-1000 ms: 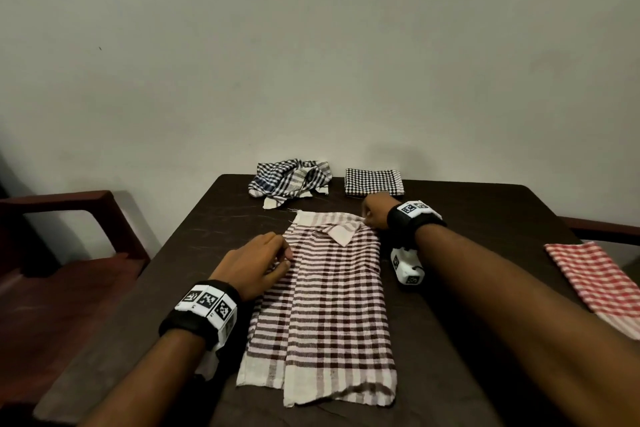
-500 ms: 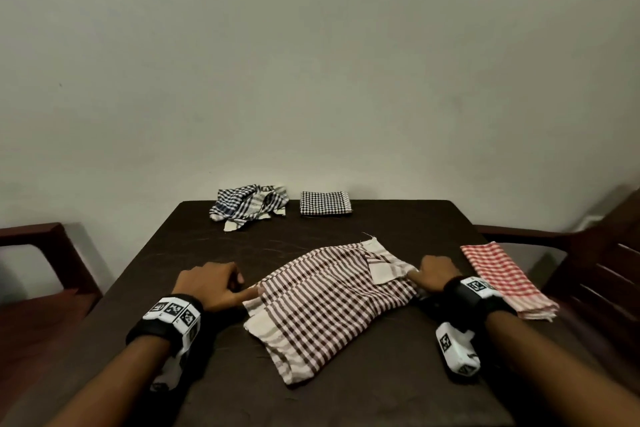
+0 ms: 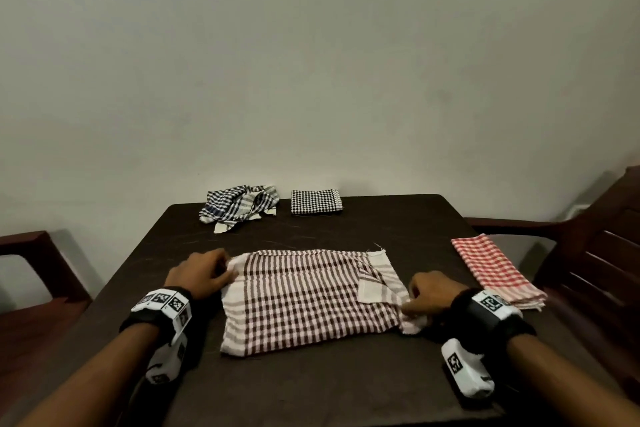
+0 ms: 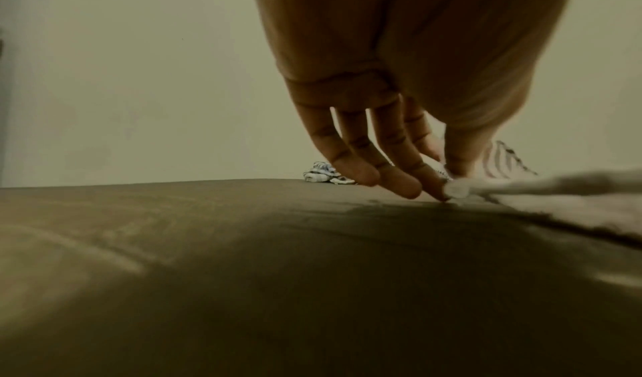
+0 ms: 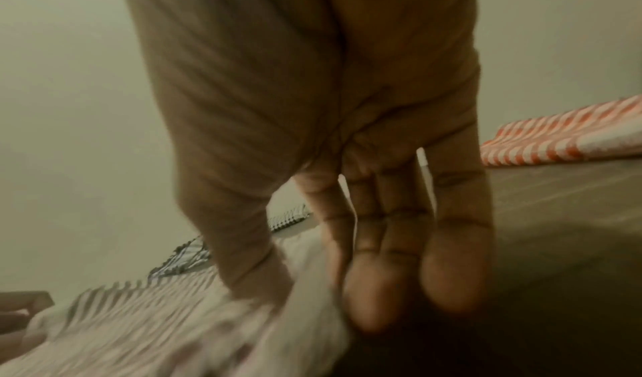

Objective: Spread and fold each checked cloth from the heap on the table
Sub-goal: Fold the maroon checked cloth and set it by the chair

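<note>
A brown-and-white checked cloth (image 3: 304, 302) lies folded and flat across the middle of the dark table (image 3: 346, 385), its long side running left to right. My left hand (image 3: 230, 276) pinches its left edge, thumb against fingertips (image 4: 448, 191). My right hand (image 3: 410, 305) pinches the near right corner, where a small flap is turned over. In the right wrist view the thumb presses the cloth (image 5: 166, 328) against the fingers (image 5: 368, 295). The heap of blue and grey checked cloths (image 3: 239, 207) sits crumpled at the far left of the table.
A folded black-and-white checked cloth (image 3: 317, 201) lies at the far edge beside the heap. A folded red checked cloth (image 3: 495, 271) lies at the table's right edge. Wooden chairs (image 3: 595, 253) stand on both sides, and a wall is close behind the table.
The brown cloth has turned from lying lengthwise away from me to lying crosswise. My right hand drew its end to the right and nearer; my left hand stayed on the other end.
</note>
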